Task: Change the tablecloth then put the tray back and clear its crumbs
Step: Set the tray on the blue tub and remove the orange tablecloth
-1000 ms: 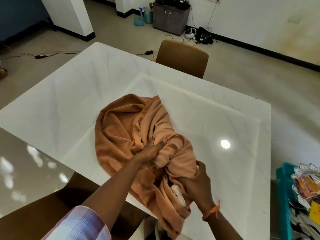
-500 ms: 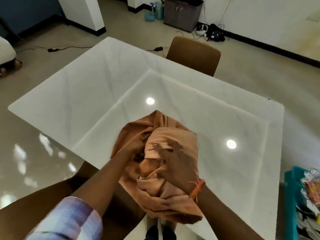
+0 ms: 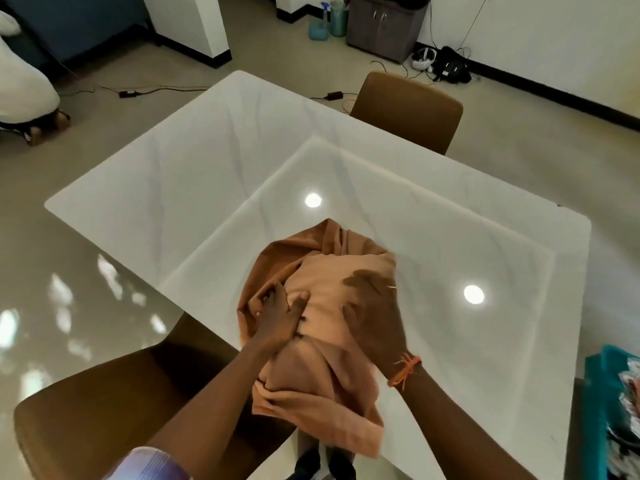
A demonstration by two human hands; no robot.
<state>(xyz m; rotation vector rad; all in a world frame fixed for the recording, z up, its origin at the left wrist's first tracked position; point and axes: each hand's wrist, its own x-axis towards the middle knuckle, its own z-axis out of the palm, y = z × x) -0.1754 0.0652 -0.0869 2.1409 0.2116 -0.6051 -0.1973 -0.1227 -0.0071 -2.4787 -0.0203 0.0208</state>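
Note:
The orange tablecloth (image 3: pixel 332 344) is bunched into a bundle at the near edge of the white marble table (image 3: pixel 194 188), and part of it hangs over that edge. My left hand (image 3: pixel 277 320) grips a fold on the bundle's left side, with the thumb lying on the cloth. My right hand (image 3: pixel 374 313), blurred by motion, lies across the top right of the bundle with its fingers spread on the fabric. I see no tray in this view.
One brown chair (image 3: pixel 408 109) stands at the table's far side and another (image 3: pixel 104 410) at my near left. A teal basket (image 3: pixel 602 393) with packets is at the right edge. Cables and a dark cabinet (image 3: pixel 384 26) are on the far floor.
The loose spread of cloth has been gathered into a tight bundle pulled toward the near edge. My right hand moved from under the hanging end onto the top of the bundle.

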